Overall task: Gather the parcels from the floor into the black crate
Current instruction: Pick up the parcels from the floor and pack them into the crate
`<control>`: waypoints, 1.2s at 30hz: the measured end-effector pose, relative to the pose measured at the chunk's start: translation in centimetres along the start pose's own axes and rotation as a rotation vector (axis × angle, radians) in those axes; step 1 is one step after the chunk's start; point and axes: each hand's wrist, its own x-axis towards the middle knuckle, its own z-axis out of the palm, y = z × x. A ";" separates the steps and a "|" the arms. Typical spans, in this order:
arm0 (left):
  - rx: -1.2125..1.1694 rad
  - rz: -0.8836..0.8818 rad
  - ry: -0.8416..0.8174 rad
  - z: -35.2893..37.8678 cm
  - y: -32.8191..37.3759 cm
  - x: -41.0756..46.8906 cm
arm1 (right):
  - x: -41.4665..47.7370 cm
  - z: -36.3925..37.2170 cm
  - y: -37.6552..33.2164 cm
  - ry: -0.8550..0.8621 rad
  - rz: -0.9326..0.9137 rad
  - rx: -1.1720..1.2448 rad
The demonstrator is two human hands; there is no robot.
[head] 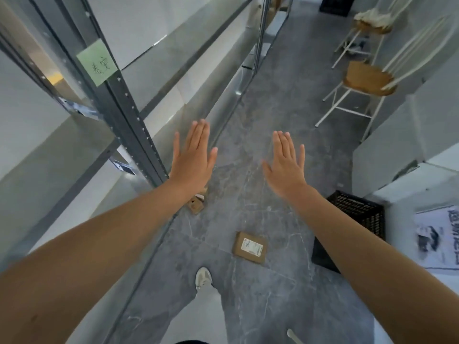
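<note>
I judge the job barely begun. My left hand (pixel 192 160) and right hand (pixel 285 165) are spread flat and hold nothing. A labelled parcel (pixel 250 247) lies near the black crate (pixel 357 219), to its left, label up, long axis pointing roughly at the crate. A second parcel (pixel 195 206) lies farther left, half hidden. I cannot see inside the crate.

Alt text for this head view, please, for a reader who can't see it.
The left hand and right hand stretch forward, open and empty, above a grey floor. A labelled brown parcel lies on it, a smaller parcel shows partly behind the left wrist, and the black crate stands at the right.
</note>
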 end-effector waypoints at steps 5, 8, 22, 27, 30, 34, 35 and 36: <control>-0.032 0.012 -0.109 4.9 -4.6 5.6 | 5.1 5.4 -2.4 -0.075 0.065 0.078; -0.074 -0.017 -0.160 9.8 -5.4 7.5 | 6.5 9.8 -1.1 -0.144 0.133 0.116; -0.107 -0.364 -0.443 46.1 -17.9 0.9 | 6.9 42.6 11.8 -0.546 0.208 0.014; -0.169 -0.513 -0.505 57.3 -22.8 1.7 | 11.9 57.5 10.4 -0.660 0.116 0.131; -0.380 -0.707 -0.499 62.7 -25.3 4.4 | 15.6 64.7 7.5 -0.723 0.094 0.328; -0.592 -0.855 -0.431 68.1 -28.1 8.5 | 22.0 71.3 2.3 -0.808 0.330 0.743; -0.600 -0.877 -0.436 69.1 -28.8 9.4 | 23.4 72.7 0.9 -0.807 0.369 0.813; -0.607 -0.893 -0.428 70.1 -29.6 10.2 | 24.7 74.3 -0.3 -0.808 0.380 0.852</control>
